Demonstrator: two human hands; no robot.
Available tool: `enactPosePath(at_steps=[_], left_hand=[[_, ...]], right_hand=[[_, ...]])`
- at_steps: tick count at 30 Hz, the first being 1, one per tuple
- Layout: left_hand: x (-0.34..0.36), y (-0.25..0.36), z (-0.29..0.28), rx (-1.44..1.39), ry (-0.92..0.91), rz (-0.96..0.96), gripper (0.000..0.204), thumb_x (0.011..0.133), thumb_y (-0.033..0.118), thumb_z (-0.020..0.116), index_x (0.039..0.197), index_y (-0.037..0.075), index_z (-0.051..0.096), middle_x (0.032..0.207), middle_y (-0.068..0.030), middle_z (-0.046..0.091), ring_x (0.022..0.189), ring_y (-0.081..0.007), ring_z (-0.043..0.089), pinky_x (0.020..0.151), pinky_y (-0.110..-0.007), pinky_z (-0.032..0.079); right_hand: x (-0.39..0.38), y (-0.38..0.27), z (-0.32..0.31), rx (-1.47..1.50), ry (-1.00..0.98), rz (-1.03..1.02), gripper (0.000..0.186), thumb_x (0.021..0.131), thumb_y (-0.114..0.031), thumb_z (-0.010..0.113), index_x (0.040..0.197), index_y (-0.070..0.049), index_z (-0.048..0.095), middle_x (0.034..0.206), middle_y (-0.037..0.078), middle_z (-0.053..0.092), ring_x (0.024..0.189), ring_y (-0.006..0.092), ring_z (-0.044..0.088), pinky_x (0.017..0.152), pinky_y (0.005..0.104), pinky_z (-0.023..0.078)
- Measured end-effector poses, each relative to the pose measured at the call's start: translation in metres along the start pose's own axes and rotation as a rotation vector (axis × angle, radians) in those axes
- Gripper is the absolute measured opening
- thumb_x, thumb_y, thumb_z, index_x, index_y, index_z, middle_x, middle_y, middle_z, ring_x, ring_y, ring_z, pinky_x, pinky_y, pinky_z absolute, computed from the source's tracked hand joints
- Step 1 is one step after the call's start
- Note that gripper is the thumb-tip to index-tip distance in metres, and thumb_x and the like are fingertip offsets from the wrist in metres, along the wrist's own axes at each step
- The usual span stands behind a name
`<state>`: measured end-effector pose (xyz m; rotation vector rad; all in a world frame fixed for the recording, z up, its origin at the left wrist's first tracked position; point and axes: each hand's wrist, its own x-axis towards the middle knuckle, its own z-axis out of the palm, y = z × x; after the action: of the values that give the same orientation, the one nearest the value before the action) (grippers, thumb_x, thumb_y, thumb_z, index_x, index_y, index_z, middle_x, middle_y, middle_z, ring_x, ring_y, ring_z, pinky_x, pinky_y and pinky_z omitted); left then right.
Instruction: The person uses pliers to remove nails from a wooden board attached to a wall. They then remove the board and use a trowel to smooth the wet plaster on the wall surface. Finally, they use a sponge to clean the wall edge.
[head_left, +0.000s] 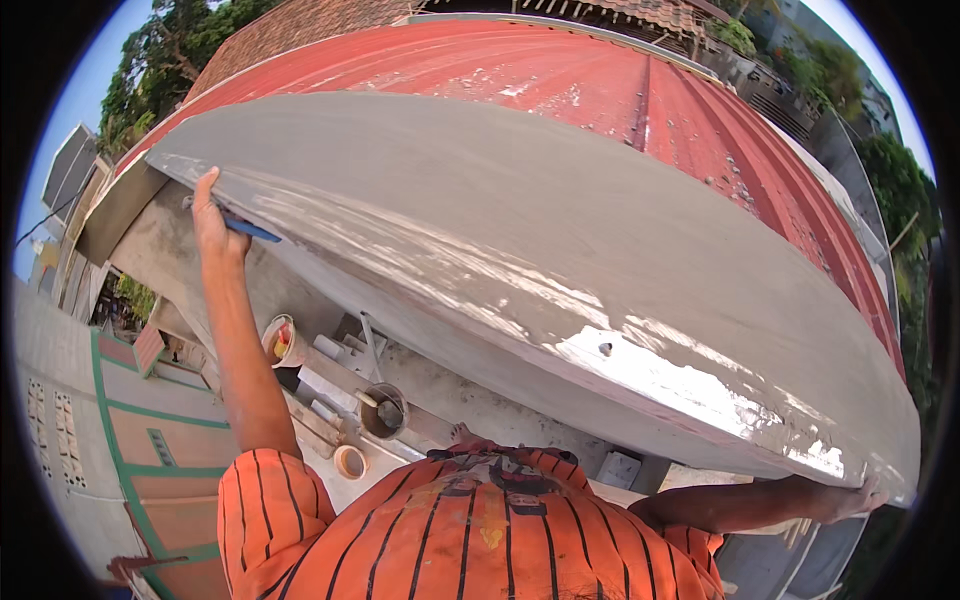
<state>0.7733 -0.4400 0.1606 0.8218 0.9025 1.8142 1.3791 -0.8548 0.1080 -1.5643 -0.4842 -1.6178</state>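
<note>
A long grey plastered ledge (560, 215) curves across the view, with wet, whitish streaks along its near edge. My left hand (218, 228) reaches up to the ledge's far left part, thumb raised against the edge. A flat blue tool (250, 230) is held in its closed fingers; its exact kind is not clear. At the far right, my right hand (855, 498) grips the ledge's lower corner, fingers bent over it. A small dark lump (605, 349) lies on a bright wet patch.
Beyond the ledge slopes a red metal roof (480, 60) scattered with debris. Below me are planks, a dark bucket (384, 410) with grey material, a pale bucket (284, 340) with colourful contents, and an orange-rimmed pot (350, 461). A green-framed wall (165, 440) stands at lower left.
</note>
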Motion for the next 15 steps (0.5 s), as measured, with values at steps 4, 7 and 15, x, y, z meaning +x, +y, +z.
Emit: enactPosePath(at_steps=[4, 7, 15], left_hand=[[0.008, 0.011, -0.011, 0.025, -0.062, -0.107, 0.055, 0.085, 0.032, 0.062, 0.129, 0.003, 0.045, 0.127, -0.0138, 0.05, 0.111, -0.029, 0.052, 0.094, -0.043, 0.044], [-0.005, 0.01, 0.003, 0.102, -0.01, -0.068, 0.06, 0.086, 0.036, 0.06, 0.131, 0.002, 0.043, 0.133, -0.0152, 0.044, 0.118, -0.031, 0.045, 0.094, -0.045, 0.042], [0.079, -0.011, -0.04, 0.018, -0.024, -0.009, 0.056, 0.081, 0.029, 0.067, 0.122, -0.005, 0.049, 0.126, -0.0172, 0.051, 0.111, -0.0299, 0.05, 0.095, -0.042, 0.041]], right_hand=[[-0.005, -0.005, 0.001, -0.027, -0.09, 0.058, 0.041, 0.088, -0.031, 0.06, 0.114, -0.001, 0.051, 0.13, 0.026, 0.045, 0.124, 0.0416, 0.044, 0.093, 0.0435, 0.047], [-0.002, -0.019, -0.001, -0.051, -0.167, 0.152, 0.06, 0.091, -0.024, 0.052, 0.141, -0.002, 0.027, 0.138, 0.023, 0.034, 0.121, 0.0289, 0.044, 0.098, 0.0358, 0.038], [0.039, -0.044, -0.011, 0.544, -0.08, 0.884, 0.079, 0.091, -0.04, 0.05, 0.147, 0.0, 0.009, 0.141, 0.024, 0.029, 0.127, 0.0283, 0.036, 0.105, 0.0337, 0.028]])
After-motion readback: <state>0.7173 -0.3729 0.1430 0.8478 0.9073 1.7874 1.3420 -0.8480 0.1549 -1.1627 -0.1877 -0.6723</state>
